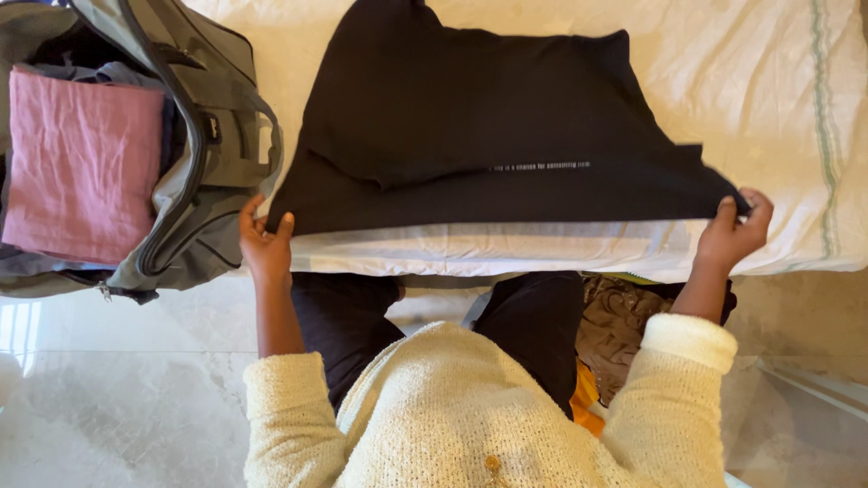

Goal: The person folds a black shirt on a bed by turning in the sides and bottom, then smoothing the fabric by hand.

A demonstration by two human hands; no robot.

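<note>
A black garment [470,126] lies partly folded on a bed with a cream sheet [741,99]. A thin line of white print runs across the cloth. My left hand [265,239] pinches the garment's near left corner at the mattress edge. My right hand [734,233] grips the near right corner, pulling the bottom hem taut between both hands. Both arms wear cream knit sleeves.
An open grey-green bag [203,136] sits at the left on the bed edge, with a folded pink cloth [81,167] on top inside it. Below the mattress are brown and orange fabrics [610,325] and a pale marble floor [108,398].
</note>
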